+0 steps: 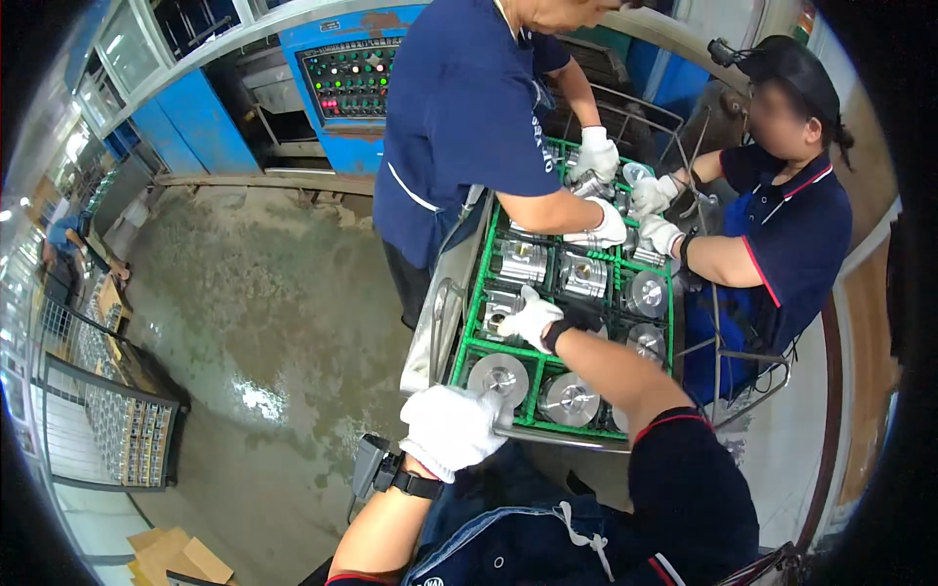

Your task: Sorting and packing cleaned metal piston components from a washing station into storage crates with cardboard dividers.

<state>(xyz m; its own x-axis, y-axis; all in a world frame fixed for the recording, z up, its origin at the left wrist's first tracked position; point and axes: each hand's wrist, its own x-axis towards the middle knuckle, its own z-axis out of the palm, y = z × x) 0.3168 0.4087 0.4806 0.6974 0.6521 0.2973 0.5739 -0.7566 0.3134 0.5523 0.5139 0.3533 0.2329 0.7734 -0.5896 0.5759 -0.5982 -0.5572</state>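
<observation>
My right hand (533,321), in a white glove, reaches over a green-barred tray (532,396). Its thumb and fingers are on the right side of a silver piston (497,311) lying on its side. My left hand (452,430), also gloved, is closed at the tray's near left corner. A bit of bare metal shows beside its fingers; what they hold is hidden. Just beyond that hand stands a piston with its round crown up (498,377), and another crown (570,399) is to its right. More pistons lie on their sides in the far compartments (583,275).
Across the tray, a person in dark blue (459,127) handles pistons with gloved hands. Another person (791,215) works at its right side, beside a wire rack (718,322). A blue control panel (352,83) stands behind. Racks of parts (122,430) and cardboard (178,557) are at left.
</observation>
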